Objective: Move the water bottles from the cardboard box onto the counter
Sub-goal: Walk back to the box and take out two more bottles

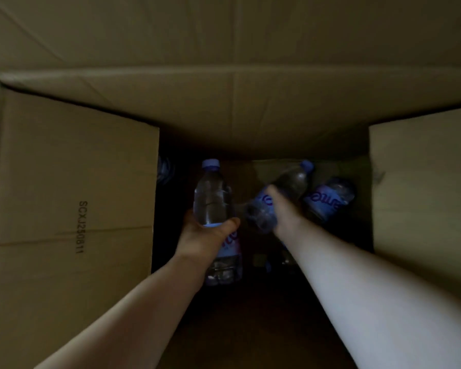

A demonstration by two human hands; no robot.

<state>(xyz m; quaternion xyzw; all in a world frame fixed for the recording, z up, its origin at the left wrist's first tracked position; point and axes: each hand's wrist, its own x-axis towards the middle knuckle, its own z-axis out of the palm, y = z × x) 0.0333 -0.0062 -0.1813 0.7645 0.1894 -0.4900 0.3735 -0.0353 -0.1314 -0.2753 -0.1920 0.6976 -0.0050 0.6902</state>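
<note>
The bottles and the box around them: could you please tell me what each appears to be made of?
Left bottle: seemingly clear thin plastic with a glossy finish; it shows through and catches highlights. Its cap looks like opaque pale blue plastic.
Box: brown cardboard, matt, with fold creases and a printed code on the flap.
The label material is too dim to judge.
</note>
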